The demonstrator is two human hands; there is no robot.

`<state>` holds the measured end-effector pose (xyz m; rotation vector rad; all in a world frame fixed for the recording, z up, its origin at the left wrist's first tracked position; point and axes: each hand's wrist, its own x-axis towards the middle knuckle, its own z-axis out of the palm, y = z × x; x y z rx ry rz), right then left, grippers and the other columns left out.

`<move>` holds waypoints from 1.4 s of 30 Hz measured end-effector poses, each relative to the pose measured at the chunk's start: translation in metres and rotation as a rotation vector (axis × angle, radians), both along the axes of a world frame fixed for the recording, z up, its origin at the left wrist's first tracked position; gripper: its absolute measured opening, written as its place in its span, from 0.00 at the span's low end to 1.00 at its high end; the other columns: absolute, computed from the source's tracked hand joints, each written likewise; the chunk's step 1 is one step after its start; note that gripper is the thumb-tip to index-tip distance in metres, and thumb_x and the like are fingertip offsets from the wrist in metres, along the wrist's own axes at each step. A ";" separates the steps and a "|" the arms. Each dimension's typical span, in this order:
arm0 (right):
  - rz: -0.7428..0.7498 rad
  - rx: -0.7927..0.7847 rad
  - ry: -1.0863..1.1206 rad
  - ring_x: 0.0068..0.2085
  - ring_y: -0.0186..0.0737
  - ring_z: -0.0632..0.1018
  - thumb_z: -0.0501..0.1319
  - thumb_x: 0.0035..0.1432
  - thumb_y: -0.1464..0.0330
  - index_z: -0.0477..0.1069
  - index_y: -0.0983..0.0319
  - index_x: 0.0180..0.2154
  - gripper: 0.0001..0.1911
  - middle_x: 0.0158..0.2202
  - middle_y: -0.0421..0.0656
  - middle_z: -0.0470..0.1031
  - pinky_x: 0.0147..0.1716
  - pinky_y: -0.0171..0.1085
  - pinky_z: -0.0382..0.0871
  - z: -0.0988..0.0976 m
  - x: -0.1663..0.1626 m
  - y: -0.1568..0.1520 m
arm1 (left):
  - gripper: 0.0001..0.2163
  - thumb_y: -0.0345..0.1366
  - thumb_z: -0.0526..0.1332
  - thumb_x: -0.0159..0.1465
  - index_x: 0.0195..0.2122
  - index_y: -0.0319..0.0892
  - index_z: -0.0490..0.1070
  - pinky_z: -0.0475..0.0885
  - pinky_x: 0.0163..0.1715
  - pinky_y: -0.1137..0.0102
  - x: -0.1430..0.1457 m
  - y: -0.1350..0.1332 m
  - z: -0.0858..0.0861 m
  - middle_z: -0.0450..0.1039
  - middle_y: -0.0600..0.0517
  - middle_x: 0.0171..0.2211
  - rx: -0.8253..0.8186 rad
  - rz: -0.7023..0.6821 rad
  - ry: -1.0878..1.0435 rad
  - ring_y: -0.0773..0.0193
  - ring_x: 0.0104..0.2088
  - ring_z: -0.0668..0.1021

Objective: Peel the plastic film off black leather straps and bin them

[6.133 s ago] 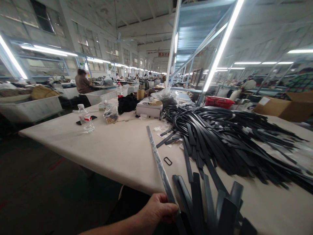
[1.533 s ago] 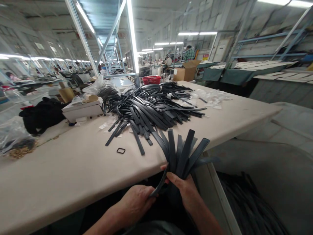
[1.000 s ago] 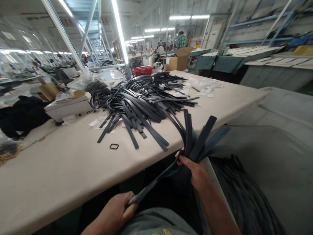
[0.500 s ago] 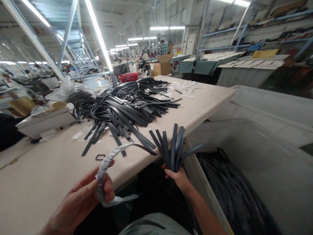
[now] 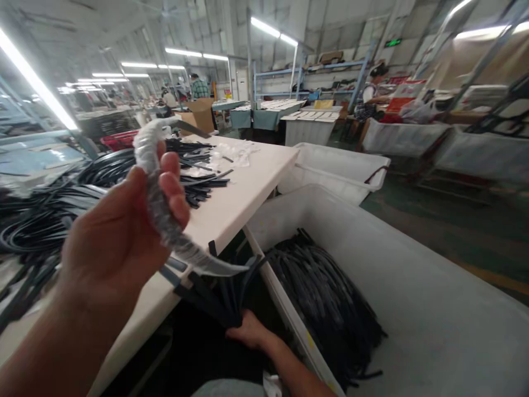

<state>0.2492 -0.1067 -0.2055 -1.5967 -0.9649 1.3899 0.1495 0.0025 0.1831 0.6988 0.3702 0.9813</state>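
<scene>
My left hand (image 5: 118,242) is raised close to the camera and grips a crumpled clear plastic sleeve (image 5: 159,204) that trails down to the right. My right hand (image 5: 248,332) is low, beside the table edge, and holds a bundle of black straps (image 5: 215,300) that fans out to the left. The bundle hangs next to the rim of a large white bin (image 5: 413,309) that has a heap of black straps (image 5: 326,298) inside. More black straps (image 5: 49,215) lie piled on the beige table (image 5: 248,182) behind my left hand.
A second white bin (image 5: 334,171) stands past the first one. Loose plastic wrappers (image 5: 231,154) lie on the table's far end, with a cardboard box (image 5: 200,113) and red basket (image 5: 118,140) beyond. People work at tables farther back. A green floor aisle runs at the right.
The view has swung right toward the bins. My left hand pulled the plastic sleeve off the straps and rose with it. My right hand lowered the strap bundle beside the bin.
</scene>
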 end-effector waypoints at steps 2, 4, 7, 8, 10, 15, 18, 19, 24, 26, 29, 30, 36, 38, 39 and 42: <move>-0.011 -0.011 0.002 0.31 0.35 0.75 0.70 0.51 0.75 0.73 0.65 0.34 0.09 0.30 0.34 0.74 0.34 0.37 0.71 -0.001 0.000 0.000 | 0.19 0.34 0.41 0.75 0.52 0.36 0.70 0.75 0.34 0.78 0.045 -0.005 -0.008 0.78 0.54 0.40 -0.039 -0.107 -0.088 0.74 0.34 0.79; -0.023 -0.020 0.010 0.32 0.36 0.76 0.70 0.50 0.76 0.74 0.65 0.35 0.10 0.30 0.35 0.75 0.34 0.37 0.72 0.000 0.000 0.000 | 0.18 0.37 0.44 0.74 0.50 0.35 0.70 0.76 0.39 0.71 0.083 -0.007 -0.040 0.77 0.48 0.45 -0.086 -0.199 -0.038 0.64 0.44 0.80; -0.039 -0.023 0.036 0.32 0.36 0.77 0.70 0.47 0.77 0.75 0.65 0.37 0.13 0.32 0.36 0.77 0.33 0.37 0.72 0.006 0.002 -0.001 | 0.14 0.40 0.53 0.71 0.50 0.38 0.71 0.75 0.33 0.71 0.109 -0.008 -0.113 0.75 0.43 0.50 -0.187 -0.289 0.343 0.57 0.46 0.79; -0.043 -0.016 0.043 0.33 0.37 0.77 0.71 0.46 0.77 0.75 0.65 0.38 0.14 0.32 0.36 0.77 0.33 0.37 0.72 0.009 0.003 -0.002 | 0.13 0.39 0.57 0.69 0.51 0.40 0.70 0.75 0.33 0.72 0.105 -0.008 -0.136 0.73 0.42 0.52 -0.190 -0.251 0.437 0.57 0.47 0.79; -0.059 0.007 0.053 0.34 0.38 0.78 0.70 0.45 0.76 0.76 0.65 0.39 0.15 0.34 0.38 0.79 0.35 0.38 0.72 0.016 0.003 -0.005 | 0.16 0.39 0.61 0.66 0.54 0.43 0.68 0.75 0.36 0.70 0.081 -0.006 -0.173 0.73 0.42 0.54 -0.146 -0.216 0.485 0.57 0.47 0.79; -0.065 0.083 0.052 0.29 0.41 0.76 0.65 0.50 0.63 0.76 0.66 0.31 0.12 0.26 0.42 0.78 0.32 0.39 0.69 0.044 0.011 -0.018 | 0.18 0.46 0.68 0.59 0.46 0.40 0.75 0.74 0.37 0.71 -0.032 -0.004 -0.208 0.80 0.43 0.43 -0.092 -0.018 0.577 0.60 0.38 0.81; -0.023 0.134 0.048 0.28 0.39 0.75 0.63 0.54 0.58 0.75 0.65 0.30 0.15 0.26 0.42 0.77 0.33 0.38 0.69 0.072 0.019 -0.027 | 0.21 0.50 0.70 0.55 0.42 0.39 0.77 0.73 0.38 0.71 -0.087 -0.014 -0.222 0.80 0.44 0.39 -0.085 0.100 0.682 0.61 0.37 0.81; 0.001 0.151 0.045 0.29 0.39 0.75 0.63 0.55 0.56 0.75 0.64 0.30 0.16 0.27 0.42 0.77 0.34 0.38 0.69 0.082 0.020 -0.029 | 0.22 0.51 0.70 0.54 0.42 0.39 0.77 0.73 0.38 0.71 -0.099 -0.020 -0.227 0.80 0.44 0.40 -0.091 0.097 0.713 0.60 0.38 0.81; 0.128 0.193 0.021 0.31 0.41 0.77 0.62 0.56 0.51 0.76 0.64 0.33 0.21 0.29 0.44 0.77 0.36 0.40 0.69 0.126 0.010 -0.033 | 0.28 0.53 0.68 0.55 0.52 0.44 0.73 0.72 0.41 0.68 -0.114 -0.049 -0.232 0.78 0.44 0.49 -0.054 -0.073 0.670 0.57 0.45 0.78; 0.126 0.165 0.017 0.32 0.42 0.77 0.63 0.54 0.49 0.76 0.63 0.33 0.23 0.31 0.45 0.78 0.36 0.41 0.70 0.140 0.000 -0.032 | 0.26 0.53 0.66 0.57 0.54 0.44 0.73 0.71 0.43 0.67 -0.113 -0.052 -0.224 0.77 0.45 0.49 0.024 -0.126 0.627 0.57 0.46 0.78; 0.113 0.159 0.050 0.31 0.42 0.76 0.65 0.53 0.49 0.78 0.62 0.35 0.22 0.28 0.43 0.78 0.36 0.41 0.70 0.161 -0.012 -0.031 | 0.21 0.51 0.65 0.58 0.47 0.42 0.77 0.69 0.42 0.68 -0.120 -0.048 -0.220 0.79 0.46 0.44 0.107 -0.099 0.685 0.58 0.43 0.77; 0.105 0.171 0.063 0.30 0.41 0.76 0.65 0.53 0.50 0.78 0.61 0.35 0.21 0.27 0.42 0.77 0.36 0.41 0.69 0.168 -0.014 -0.031 | 0.20 0.51 0.65 0.58 0.43 0.41 0.78 0.68 0.40 0.68 -0.124 -0.045 -0.223 0.79 0.46 0.41 0.103 -0.073 0.723 0.58 0.42 0.77; 0.002 0.262 0.233 0.23 0.36 0.74 0.70 0.49 0.54 0.78 0.58 0.37 0.18 0.24 0.40 0.78 0.26 0.36 0.68 0.193 -0.002 -0.029 | 0.18 0.50 0.66 0.56 0.36 0.39 0.77 0.68 0.37 0.68 -0.146 -0.049 -0.252 0.79 0.46 0.37 -0.029 -0.023 0.752 0.59 0.37 0.78; 0.025 0.279 0.263 0.22 0.37 0.74 0.70 0.49 0.54 0.77 0.58 0.37 0.17 0.23 0.40 0.78 0.25 0.36 0.68 0.196 0.002 -0.027 | 0.19 0.50 0.65 0.58 0.43 0.41 0.77 0.69 0.41 0.66 -0.149 -0.054 -0.247 0.79 0.44 0.44 -0.031 -0.036 0.668 0.57 0.42 0.79; 0.041 0.266 0.261 0.22 0.37 0.74 0.69 0.49 0.54 0.77 0.58 0.37 0.18 0.23 0.41 0.78 0.25 0.36 0.68 0.197 0.001 -0.026 | 0.21 0.50 0.65 0.59 0.49 0.43 0.75 0.69 0.43 0.66 -0.150 -0.056 -0.241 0.77 0.44 0.48 -0.016 -0.043 0.592 0.56 0.45 0.78; 0.089 0.161 0.191 0.23 0.37 0.74 0.70 0.49 0.53 0.78 0.60 0.38 0.19 0.23 0.41 0.78 0.27 0.37 0.68 0.197 -0.012 -0.022 | 0.26 0.52 0.63 0.61 0.58 0.48 0.69 0.71 0.46 0.64 -0.155 -0.056 -0.218 0.72 0.43 0.56 0.057 -0.011 0.299 0.54 0.51 0.76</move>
